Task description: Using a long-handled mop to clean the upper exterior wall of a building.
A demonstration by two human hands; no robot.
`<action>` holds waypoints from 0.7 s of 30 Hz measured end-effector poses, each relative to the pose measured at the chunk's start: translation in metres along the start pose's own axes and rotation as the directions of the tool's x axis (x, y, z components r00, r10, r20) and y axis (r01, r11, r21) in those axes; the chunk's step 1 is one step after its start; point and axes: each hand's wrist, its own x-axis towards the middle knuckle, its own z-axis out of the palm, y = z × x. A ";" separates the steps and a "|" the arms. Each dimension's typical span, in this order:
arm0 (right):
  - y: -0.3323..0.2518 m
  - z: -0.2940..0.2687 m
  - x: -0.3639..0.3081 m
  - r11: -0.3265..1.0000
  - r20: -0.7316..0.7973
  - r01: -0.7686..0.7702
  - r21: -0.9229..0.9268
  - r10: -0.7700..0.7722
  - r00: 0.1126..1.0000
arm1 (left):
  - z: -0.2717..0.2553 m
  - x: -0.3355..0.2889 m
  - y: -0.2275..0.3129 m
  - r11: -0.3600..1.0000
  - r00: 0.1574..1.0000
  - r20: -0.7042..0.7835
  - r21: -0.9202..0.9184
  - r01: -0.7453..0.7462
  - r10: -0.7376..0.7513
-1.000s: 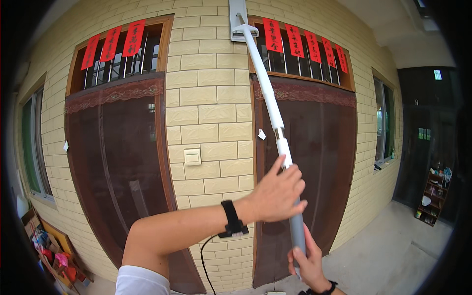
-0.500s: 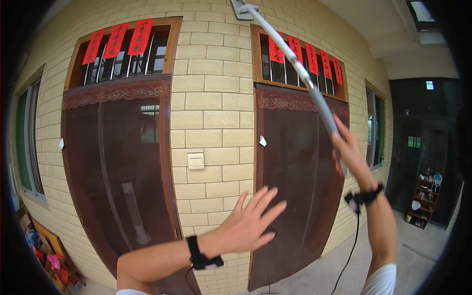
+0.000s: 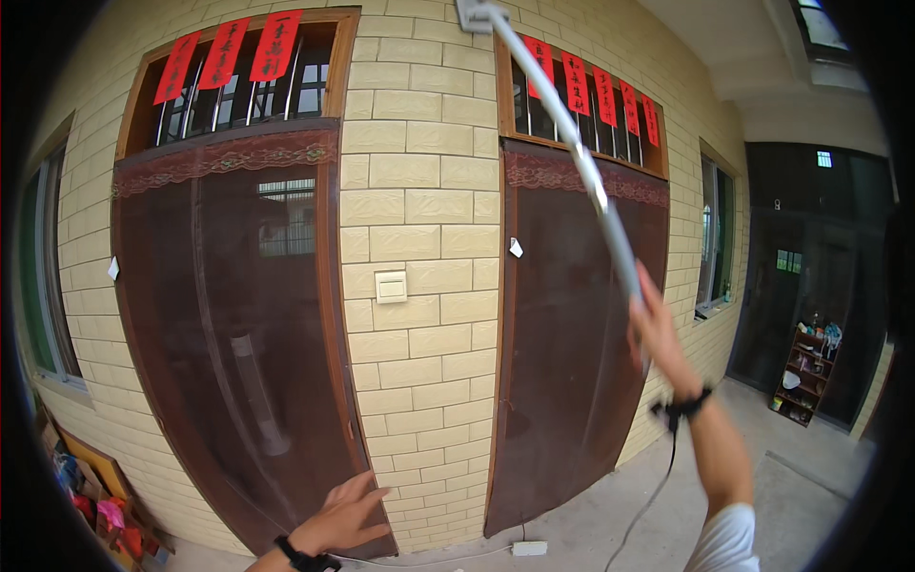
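My right hand (image 3: 660, 336), raised at the right, is closed round the grey grip of a long flat mop (image 3: 557, 107). Its white and silver pole slants up to the left, and the pale flat head (image 3: 474, 15) is at the tile wall (image 3: 419, 172), partly cut off by the top edge. Whether the head presses on the wall I cannot tell. Low in the view, my left hand (image 3: 341, 515) holds nothing, its fingers loosely apart, in front of the lower corner of the left screen door (image 3: 253, 381). Each wrist wears a black strap.
A brown screen door (image 3: 581, 334) stands behind the pole, below a barred window with red paper strips (image 3: 577, 84). A light switch (image 3: 391, 286) sits between the doors. A white power strip (image 3: 530, 548) and cable lie on the floor. A small shelf (image 3: 805, 375) stands far right.
My left hand has dropped down and left from mid-view. My right hand and the mop grip have shifted slightly left. The view has also shifted, bringing the power strip into sight.
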 end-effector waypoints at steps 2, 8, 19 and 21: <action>0.027 0.018 -0.109 0.986 0.034 -0.145 0.088 0.142 0.989 | 0.024 -0.049 -0.034 0.975 0.977 0.034 -0.066 0.210 -0.208; 0.063 0.095 -0.342 0.946 -0.002 -0.305 0.111 0.307 0.952 | 0.108 -0.125 -0.126 0.947 0.942 0.109 -0.013 0.321 -0.318; -0.040 -0.024 0.070 0.924 -0.201 0.006 -0.382 -0.089 0.976 | 0.054 -0.050 -0.039 0.944 0.983 0.102 -0.280 0.176 -0.153; -0.071 -0.026 0.125 0.806 -0.243 -0.032 -0.591 -0.140 0.960 | 0.089 -0.047 -0.053 0.952 0.990 0.084 -0.277 0.133 -0.113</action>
